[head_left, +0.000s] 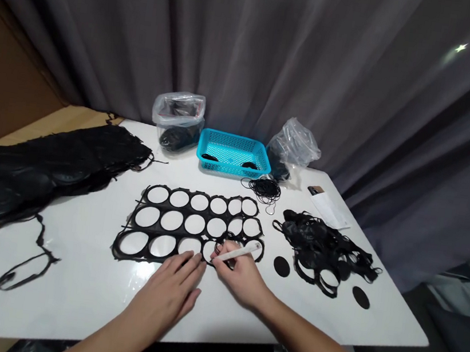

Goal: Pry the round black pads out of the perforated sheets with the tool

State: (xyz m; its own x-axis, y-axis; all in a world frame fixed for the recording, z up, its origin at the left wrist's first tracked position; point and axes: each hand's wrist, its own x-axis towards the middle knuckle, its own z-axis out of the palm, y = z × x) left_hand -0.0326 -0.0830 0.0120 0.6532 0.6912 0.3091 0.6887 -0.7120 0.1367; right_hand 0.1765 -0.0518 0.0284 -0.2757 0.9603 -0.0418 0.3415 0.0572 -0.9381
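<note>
A black sheet with rows of round cut-out holes [160,232] lies flat before me, white table showing through. My left hand [178,281] rests on its lower edge, fingers stretched out and nearly together. At the lower right part of the sheet, my right hand [239,272] grips a slim white pen-shaped tool [240,252], its lower end pointing down-left at a hole's rim. Thin black rings [227,238] bunch by the right fingers; whether they are held cannot be made out. The tool's tip is too small to see clearly.
A blue basket [232,169] stands at the back between two clear plastic bags [178,112] with black contents. Thin black loops [264,188] lie near it. Black scraps [325,248] and black discs [281,266] are on the right. Stacked black sheets [45,168] cover the left.
</note>
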